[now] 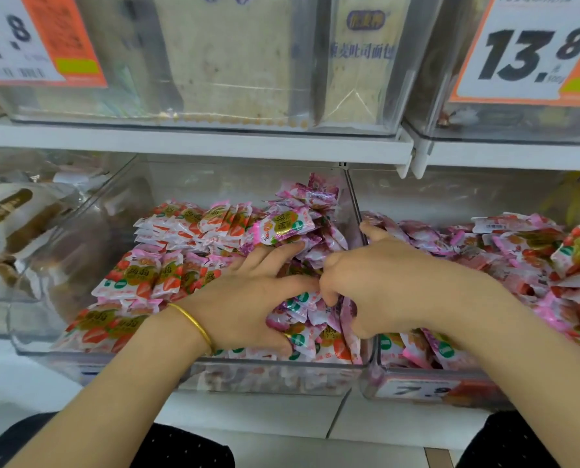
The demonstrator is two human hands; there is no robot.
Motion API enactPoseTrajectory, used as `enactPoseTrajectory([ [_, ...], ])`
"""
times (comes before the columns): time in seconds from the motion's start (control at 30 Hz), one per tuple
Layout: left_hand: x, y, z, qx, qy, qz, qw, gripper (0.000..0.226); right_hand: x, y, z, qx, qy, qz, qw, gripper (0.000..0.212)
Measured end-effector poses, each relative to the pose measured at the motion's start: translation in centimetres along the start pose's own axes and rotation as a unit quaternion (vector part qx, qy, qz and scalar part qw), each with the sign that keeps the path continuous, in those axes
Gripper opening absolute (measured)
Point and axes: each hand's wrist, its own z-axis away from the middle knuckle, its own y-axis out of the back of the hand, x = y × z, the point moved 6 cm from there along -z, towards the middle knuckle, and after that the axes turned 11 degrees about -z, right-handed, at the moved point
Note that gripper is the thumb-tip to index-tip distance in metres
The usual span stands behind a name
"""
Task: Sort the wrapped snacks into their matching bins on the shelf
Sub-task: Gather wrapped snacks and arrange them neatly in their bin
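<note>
A clear middle bin [194, 366] on the lower shelf holds white-and-red strawberry snack packs [136, 278] on its left and pink-purple snack packs [298, 224] heaped on its right. My left hand [248, 298], with a gold bangle on the wrist, lies on the pile with fingers spread over the pink-purple packs. My right hand [376, 285] reaches in from the right with fingers curled down into the same packs; what they hold is hidden. The clear right bin [416, 390] is full of mixed pink and red packs [518, 251].
A clear divider wall [354, 204] separates the two bins. A left bin holds brown-and-white bagged bread [8, 224]. The white upper shelf edge [194, 143] hangs close above, carrying clear bins of toast bread [227, 62] and price cards [531, 52].
</note>
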Motion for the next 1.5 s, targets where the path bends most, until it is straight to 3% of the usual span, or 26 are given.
enactPoseTrajectory([
  [0.1, -0.1, 0.2, -0.1, 0.021, -0.005, -0.004, 1.000, 0.069, 0.0, 0.0, 0.1, -0.018, 0.000, -0.013, 1.000, 0.031],
  [0.23, -0.3, 0.7, -0.6, 0.069, 0.003, -0.026, 0.997, 0.056, -0.4, 0.4, 0.0, 0.036, 0.001, 0.001, 0.999, 0.024],
  [0.4, -0.3, 1.3, -1.2, 0.172, 0.009, -0.041, 0.984, 0.051, -0.8, 0.3, -0.7, 0.071, 0.004, 0.019, 0.997, 0.010],
  [0.53, -0.1, 1.8, -1.4, 0.214, 0.009, -0.056, 0.975, 0.059, -0.1, 1.2, 0.6, 0.161, 0.023, -0.036, 0.986, 0.016],
  [0.67, 0.1, 0.7, -1.3, 0.111, -0.004, -0.095, 0.989, 0.078, 1.7, 2.1, 3.2, 0.296, 0.057, -0.148, 0.942, 0.011],
  [0.8, 0.7, 0.3, -1.3, 0.035, -0.007, -0.082, 0.996, 0.090, 3.9, 1.8, 4.7, 0.410, 0.033, -0.300, 0.861, 0.002],
  [1.0, 1.3, 0.2, -1.4, 0.041, -0.014, -0.093, 0.995, 0.077, 5.4, 0.2, 4.6, 0.462, 0.018, -0.466, 0.754, 0.021],
  [1.13, 1.9, 0.8, -1.4, 0.096, -0.020, -0.090, 0.991, 0.060, 5.3, -0.4, 4.6, 0.483, 0.022, -0.488, 0.727, 0.022],
  [1.27, 2.9, 1.1, -1.1, 0.189, -0.063, -0.091, 0.976, 0.065, 5.3, -0.6, 4.6, 0.507, 0.023, -0.491, 0.708, 0.023],
  [1.43, 3.3, 0.7, -1.2, 0.146, -0.079, -0.079, 0.983, 0.053, 5.5, -0.8, 4.7, 0.516, 0.027, -0.488, 0.703, 0.020],
  [1.5, 3.4, 0.6, -1.3, 0.167, -0.085, -0.096, 0.978, 0.055, 5.4, -0.8, 4.6, 0.519, 0.029, -0.485, 0.703, 0.021],
])
